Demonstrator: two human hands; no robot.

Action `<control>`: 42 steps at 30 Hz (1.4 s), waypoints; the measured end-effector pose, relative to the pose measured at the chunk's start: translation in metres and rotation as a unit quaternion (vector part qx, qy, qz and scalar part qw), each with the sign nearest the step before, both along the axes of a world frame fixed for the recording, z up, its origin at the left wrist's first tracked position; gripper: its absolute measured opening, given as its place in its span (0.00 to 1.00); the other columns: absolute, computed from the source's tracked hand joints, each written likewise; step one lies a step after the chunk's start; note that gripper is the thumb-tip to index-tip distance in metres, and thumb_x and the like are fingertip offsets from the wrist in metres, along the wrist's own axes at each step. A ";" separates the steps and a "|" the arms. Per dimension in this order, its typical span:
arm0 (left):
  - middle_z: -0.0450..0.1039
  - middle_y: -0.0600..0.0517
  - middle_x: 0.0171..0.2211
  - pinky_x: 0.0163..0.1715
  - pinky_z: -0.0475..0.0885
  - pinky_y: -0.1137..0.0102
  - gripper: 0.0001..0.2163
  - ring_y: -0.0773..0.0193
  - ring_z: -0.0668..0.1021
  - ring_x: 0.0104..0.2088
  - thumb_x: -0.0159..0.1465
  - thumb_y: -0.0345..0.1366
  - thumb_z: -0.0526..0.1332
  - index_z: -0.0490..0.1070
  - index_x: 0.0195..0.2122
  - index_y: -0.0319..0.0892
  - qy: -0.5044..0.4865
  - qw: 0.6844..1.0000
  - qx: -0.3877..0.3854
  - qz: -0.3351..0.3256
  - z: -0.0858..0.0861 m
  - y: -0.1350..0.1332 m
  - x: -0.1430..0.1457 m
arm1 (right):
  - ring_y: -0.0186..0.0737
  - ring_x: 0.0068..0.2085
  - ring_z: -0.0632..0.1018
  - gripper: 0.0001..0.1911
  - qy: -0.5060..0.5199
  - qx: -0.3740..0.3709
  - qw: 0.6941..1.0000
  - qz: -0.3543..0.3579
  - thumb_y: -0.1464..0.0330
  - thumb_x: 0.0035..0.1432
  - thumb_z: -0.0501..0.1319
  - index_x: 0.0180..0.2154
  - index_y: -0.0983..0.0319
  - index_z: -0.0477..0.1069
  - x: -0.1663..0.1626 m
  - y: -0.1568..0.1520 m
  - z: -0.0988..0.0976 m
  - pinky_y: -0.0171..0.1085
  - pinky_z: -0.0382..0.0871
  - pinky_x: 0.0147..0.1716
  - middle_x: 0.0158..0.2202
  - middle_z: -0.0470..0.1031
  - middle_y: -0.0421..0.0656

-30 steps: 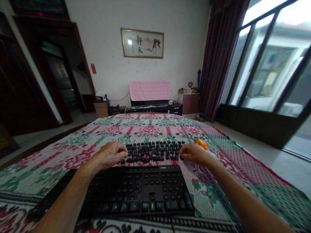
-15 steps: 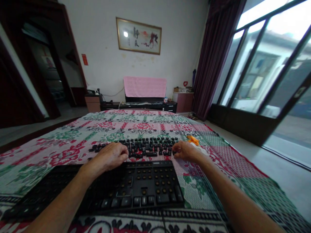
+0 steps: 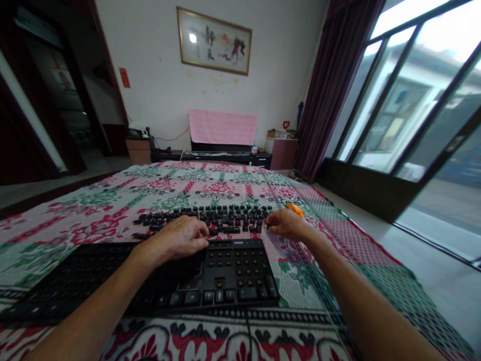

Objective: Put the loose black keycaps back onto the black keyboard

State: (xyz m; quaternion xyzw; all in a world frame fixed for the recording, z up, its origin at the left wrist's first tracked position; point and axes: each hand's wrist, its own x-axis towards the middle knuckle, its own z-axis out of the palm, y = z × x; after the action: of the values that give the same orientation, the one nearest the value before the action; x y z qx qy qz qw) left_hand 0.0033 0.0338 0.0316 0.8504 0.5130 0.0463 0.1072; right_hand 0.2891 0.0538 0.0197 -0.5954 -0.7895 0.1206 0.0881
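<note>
A black keyboard [image 3: 233, 271] with most of its keycaps off lies on the floral cloth [image 3: 112, 220] in front of me. Several loose black keycaps [image 3: 221, 218] are spread in a heap just behind it. My left hand [image 3: 180, 239] rests at the keyboard's back edge, fingers curled and pinched at the near side of the heap; what they hold is too small to name. My right hand [image 3: 283, 224] is at the heap's right end, fingers curled down onto the keycaps. A small orange tool [image 3: 295, 209] lies just past my right hand.
The cloth covers a wide low surface that ends at the floor on the right [image 3: 413, 250]. A cabinet with a pink cover [image 3: 222, 128] stands at the far wall. Glass doors [image 3: 421, 100] and a dark curtain are on the right, a dark doorway on the left.
The view has swung right and down a little. My left hand has moved rightward along the keyboard's back edge toward the keycaps. My right hand stays at the heap's right end.
</note>
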 end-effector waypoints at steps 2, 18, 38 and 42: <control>0.72 0.54 0.30 0.27 0.61 0.76 0.14 0.66 0.72 0.30 0.49 0.42 0.55 0.71 0.35 0.47 0.002 1.000 -0.005 -0.001 0.000 0.000 0.001 | 0.31 0.26 0.70 0.12 0.058 -0.030 0.997 0.035 0.70 0.44 0.56 0.34 0.63 0.70 0.001 -0.004 0.006 0.29 0.60 0.24 0.27 0.72 0.40; 0.74 0.53 0.28 0.27 0.61 0.75 0.12 0.65 0.73 0.29 0.51 0.39 0.53 0.73 0.33 0.47 -0.001 0.998 0.024 -0.058 -0.007 -0.002 0.004 | 0.30 0.26 0.70 0.13 -0.023 -0.153 0.969 0.193 0.67 0.41 0.59 0.34 0.60 0.71 -0.034 -0.061 0.016 0.27 0.61 0.24 0.27 0.73 0.37; 0.74 0.55 0.28 0.26 0.60 0.76 0.11 0.68 0.72 0.28 0.50 0.38 0.54 0.72 0.33 0.48 0.016 0.997 0.039 -0.060 -0.015 0.005 0.002 | 0.31 0.27 0.71 0.14 -0.032 -0.165 0.972 0.163 0.66 0.37 0.63 0.32 0.60 0.73 -0.045 -0.065 0.022 0.27 0.61 0.23 0.28 0.73 0.38; 0.73 0.55 0.27 0.26 0.60 0.76 0.12 0.68 0.72 0.28 0.50 0.38 0.54 0.72 0.34 0.48 0.009 0.997 0.039 -0.062 -0.016 0.006 0.001 | 0.29 0.26 0.70 0.14 -0.006 -0.191 0.968 0.164 0.67 0.38 0.63 0.32 0.61 0.73 -0.044 -0.062 0.021 0.26 0.60 0.23 0.26 0.73 0.37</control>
State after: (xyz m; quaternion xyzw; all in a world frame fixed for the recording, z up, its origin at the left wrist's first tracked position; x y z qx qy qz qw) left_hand 0.0048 0.0397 0.0151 0.8846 0.4579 0.0519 0.0716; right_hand 0.2454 -0.0087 0.0405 -0.4640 -0.8394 0.2783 -0.0523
